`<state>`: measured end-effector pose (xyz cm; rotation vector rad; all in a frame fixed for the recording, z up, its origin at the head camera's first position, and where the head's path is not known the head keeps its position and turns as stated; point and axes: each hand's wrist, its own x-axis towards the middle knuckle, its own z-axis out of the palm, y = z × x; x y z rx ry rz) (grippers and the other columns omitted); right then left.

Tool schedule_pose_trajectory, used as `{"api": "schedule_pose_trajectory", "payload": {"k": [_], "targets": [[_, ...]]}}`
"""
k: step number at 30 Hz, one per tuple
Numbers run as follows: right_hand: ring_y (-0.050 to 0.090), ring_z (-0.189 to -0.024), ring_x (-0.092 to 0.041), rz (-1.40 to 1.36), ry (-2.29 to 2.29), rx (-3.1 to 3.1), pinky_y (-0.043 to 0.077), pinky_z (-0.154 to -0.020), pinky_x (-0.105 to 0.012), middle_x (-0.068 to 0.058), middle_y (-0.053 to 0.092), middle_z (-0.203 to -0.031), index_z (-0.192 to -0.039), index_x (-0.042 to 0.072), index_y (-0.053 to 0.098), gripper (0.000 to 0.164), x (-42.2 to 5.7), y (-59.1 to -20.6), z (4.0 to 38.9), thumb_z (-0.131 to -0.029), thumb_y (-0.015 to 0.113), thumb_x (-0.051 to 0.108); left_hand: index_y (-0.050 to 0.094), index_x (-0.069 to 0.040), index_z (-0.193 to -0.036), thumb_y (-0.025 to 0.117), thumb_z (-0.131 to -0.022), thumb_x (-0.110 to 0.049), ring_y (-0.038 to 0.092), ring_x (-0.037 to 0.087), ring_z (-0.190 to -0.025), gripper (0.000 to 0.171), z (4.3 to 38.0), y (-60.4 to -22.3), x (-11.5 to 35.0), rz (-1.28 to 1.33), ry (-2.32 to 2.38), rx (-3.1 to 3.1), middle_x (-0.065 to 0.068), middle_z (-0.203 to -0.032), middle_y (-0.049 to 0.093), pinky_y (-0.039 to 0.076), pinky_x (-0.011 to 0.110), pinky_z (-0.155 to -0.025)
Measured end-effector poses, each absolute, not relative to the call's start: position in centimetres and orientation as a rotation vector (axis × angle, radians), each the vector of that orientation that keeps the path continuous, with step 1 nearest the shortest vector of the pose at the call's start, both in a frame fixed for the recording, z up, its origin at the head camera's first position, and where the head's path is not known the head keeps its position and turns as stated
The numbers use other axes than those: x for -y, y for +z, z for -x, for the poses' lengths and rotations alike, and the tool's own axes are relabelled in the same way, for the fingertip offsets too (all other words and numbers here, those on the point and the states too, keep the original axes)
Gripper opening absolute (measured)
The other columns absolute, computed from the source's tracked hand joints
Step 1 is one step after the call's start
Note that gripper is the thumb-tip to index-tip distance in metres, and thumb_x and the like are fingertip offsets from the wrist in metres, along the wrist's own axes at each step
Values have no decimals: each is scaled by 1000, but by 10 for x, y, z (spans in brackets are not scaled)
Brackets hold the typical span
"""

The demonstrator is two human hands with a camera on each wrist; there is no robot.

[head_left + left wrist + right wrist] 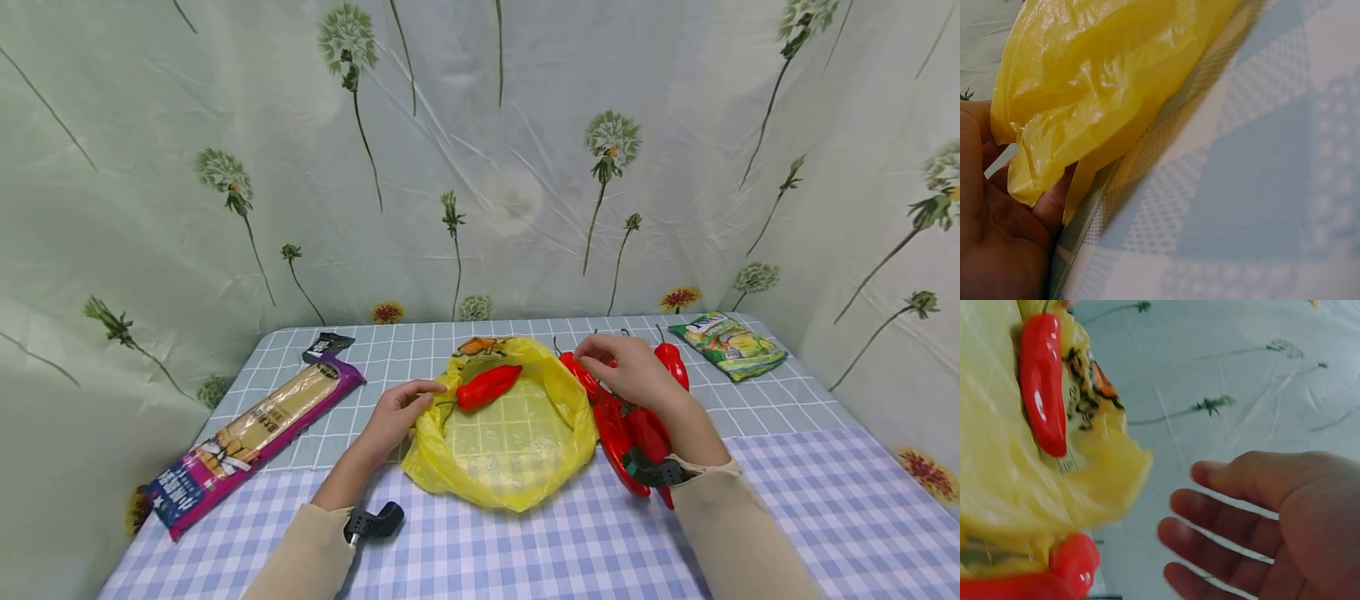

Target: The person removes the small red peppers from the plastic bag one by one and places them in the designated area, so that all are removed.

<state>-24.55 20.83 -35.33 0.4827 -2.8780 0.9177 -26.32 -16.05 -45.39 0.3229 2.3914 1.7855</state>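
A yellow plastic bag (517,496) lies spread on the table with its rim rolled wide. Inside it, toward the back, rests one red pepper (489,387) with a thin stem. At the bag's left rim my left hand (395,422) holds the edge; the left wrist view shows the yellow film (1085,81) running between the fingers. My right hand (637,377) hovers over a heap of red peppers (613,433) to the right of the bag. In the right wrist view its fingers (1210,506) are loosely bent and apart, with nothing between them. The forearm partly hides the heap.
At the left lies a long purple noodle packet (255,442), with a small black packet (327,345) behind it. A green and yellow packet (729,346) is at the back right. A flower-patterned curtain (510,183) hangs directly behind the checked tablecloth (465,558).
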Motion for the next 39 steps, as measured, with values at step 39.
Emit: {"api": "schedule_pose_trajectory", "payload": {"k": [39], "targets": [[51, -132, -29, -1028, 920, 2772, 42, -113, -49, -6, 61, -135, -131, 9, 60, 44, -99, -383, 237, -89, 72, 11, 68, -8, -124, 52, -103, -15, 59, 19, -112, 28, 264, -456, 161, -351, 1833, -2375, 13, -134, 63, 51, 16, -90]]}}
